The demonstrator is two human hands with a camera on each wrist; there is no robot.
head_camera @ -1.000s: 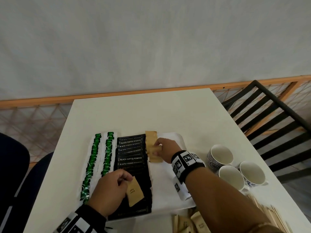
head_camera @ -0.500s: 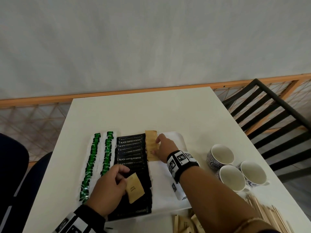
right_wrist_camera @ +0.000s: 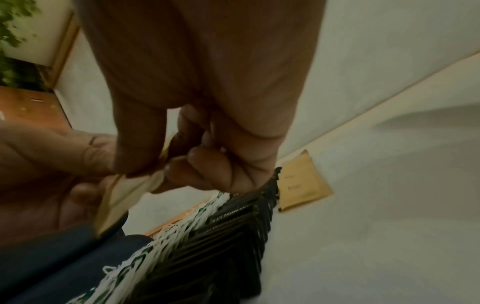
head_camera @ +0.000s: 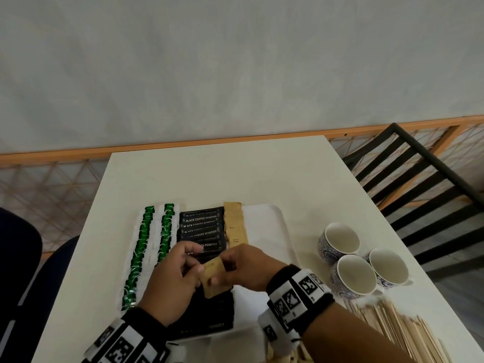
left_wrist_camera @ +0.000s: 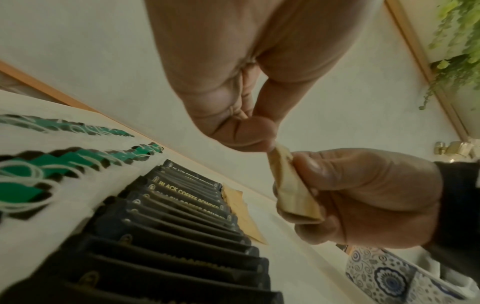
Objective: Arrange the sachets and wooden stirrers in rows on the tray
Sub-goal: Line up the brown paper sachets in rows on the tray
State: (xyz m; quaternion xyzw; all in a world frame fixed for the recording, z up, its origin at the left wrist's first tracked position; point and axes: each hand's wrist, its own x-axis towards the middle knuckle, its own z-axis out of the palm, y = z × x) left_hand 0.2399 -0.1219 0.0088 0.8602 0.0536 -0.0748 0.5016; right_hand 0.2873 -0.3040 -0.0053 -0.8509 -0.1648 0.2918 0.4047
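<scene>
Brown paper sachet (head_camera: 215, 278), one, is pinched between both hands above the black row on the tray (head_camera: 272, 229). The left hand (head_camera: 172, 281) grips its near side with thumb and curled fingers (left_wrist_camera: 249, 131); the right hand (head_camera: 248, 268) nips the other side, its fingers (right_wrist_camera: 207, 170) folded round the edge. On the tray lie four rows: two of green-and-white sachets (head_camera: 141, 247), one of black coffee sachets (head_camera: 201, 231) overlapping, too many to count, and a short row of brown sachets (head_camera: 234, 224), about three as far as can be told. Beside the tray on the white bench (head_camera: 209, 174) stand three patterned cups (head_camera: 362, 260), touching. A heap of wooden stirrers (head_camera: 400, 331) lies just in front of them, uncounted. More brown sachets (head_camera: 285, 358) sit at the near edge, mostly hidden.
</scene>
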